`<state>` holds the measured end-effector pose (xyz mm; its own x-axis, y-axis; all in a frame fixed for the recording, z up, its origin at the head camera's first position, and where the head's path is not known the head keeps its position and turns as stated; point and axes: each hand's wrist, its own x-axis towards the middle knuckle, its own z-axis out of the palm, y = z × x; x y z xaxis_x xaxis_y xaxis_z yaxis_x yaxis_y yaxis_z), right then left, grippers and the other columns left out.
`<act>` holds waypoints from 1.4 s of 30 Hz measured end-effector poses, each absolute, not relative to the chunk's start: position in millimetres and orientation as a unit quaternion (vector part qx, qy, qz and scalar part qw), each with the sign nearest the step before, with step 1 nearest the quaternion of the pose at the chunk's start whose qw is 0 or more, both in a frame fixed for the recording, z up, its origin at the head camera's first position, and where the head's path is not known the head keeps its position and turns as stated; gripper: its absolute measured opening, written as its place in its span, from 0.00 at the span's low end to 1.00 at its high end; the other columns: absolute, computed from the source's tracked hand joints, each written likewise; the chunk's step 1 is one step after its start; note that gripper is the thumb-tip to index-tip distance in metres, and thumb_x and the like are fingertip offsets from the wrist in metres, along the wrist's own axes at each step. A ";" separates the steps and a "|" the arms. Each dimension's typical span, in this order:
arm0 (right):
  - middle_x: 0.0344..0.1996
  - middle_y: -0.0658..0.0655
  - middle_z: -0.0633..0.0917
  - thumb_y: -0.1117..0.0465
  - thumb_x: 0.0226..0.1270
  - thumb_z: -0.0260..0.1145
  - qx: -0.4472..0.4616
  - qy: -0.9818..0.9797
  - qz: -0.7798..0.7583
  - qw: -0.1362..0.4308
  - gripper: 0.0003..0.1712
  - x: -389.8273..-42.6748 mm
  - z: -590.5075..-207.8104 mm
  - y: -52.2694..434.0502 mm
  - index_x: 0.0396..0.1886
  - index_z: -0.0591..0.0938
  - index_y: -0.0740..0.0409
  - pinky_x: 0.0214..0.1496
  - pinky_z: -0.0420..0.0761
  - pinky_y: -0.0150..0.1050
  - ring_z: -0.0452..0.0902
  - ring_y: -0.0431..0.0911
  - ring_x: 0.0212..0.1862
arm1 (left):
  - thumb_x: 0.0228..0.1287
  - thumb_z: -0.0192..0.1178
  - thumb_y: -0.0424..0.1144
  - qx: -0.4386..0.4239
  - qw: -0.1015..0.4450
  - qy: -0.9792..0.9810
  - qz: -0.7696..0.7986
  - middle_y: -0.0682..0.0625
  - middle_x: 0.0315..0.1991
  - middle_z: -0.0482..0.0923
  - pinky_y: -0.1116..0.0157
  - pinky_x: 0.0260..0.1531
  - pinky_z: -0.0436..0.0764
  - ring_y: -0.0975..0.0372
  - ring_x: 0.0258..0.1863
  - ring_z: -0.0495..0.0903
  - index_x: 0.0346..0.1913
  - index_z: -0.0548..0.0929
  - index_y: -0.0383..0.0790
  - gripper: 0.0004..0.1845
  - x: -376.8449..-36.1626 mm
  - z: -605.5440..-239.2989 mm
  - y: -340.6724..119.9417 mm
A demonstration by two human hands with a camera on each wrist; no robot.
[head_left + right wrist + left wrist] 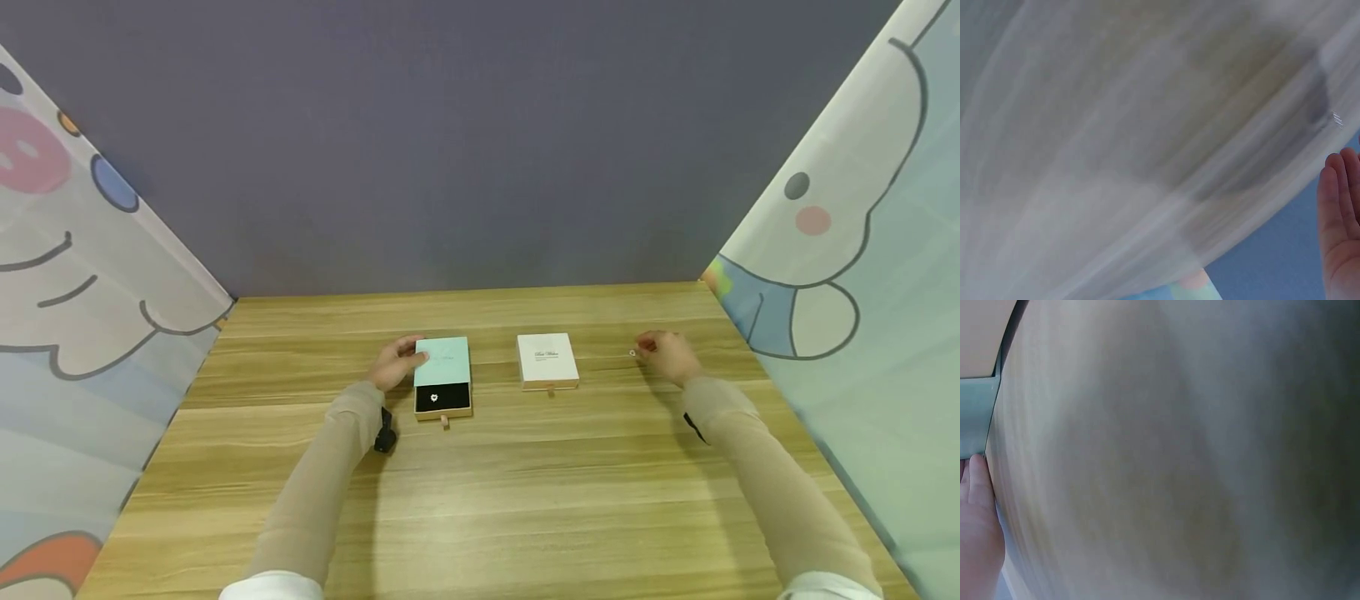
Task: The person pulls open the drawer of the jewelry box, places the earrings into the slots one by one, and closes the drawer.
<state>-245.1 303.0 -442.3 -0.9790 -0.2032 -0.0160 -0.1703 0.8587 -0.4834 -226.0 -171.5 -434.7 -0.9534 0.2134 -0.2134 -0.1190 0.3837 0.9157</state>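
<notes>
While the left hand (395, 363) grips the open mint box (442, 377), the right hand (666, 353), fingers curled, reaches the tiny earring (632, 353); a fumbled pinch could flick it off the worktop (525, 483).

Mint-green drawer box (442, 364) flat on the wooden table, tray slid partly out toward the near edge, small sparkling jewel (434, 398) on its black insert.

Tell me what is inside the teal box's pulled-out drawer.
The teal box has its drawer slid partway out: a black lining holding one small white, sparkly piece. The drawer's rear stays hidden under the teal sleeve, which the left hand holds.
</notes>
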 end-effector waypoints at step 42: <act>0.42 0.69 0.81 0.67 0.65 0.57 -0.098 0.976 -0.196 -0.002 0.12 -251.4 -463.3 293.7 0.43 0.81 0.69 0.45 0.78 0.55 0.78 0.62 0.43 | 0.66 0.54 0.41 0.025 0.135 0.821 0.554 0.38 0.68 0.57 0.49 0.64 0.63 0.47 0.67 0.57 0.67 0.63 0.40 0.28 -246.0 -470.2 -180.1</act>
<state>-251.4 293.7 -463.3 -0.9809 -0.1901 0.0415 -0.1914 0.9044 -0.3814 -246.0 -180.1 -470.2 -0.9624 0.1907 -0.1933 -0.1077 0.3854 0.9164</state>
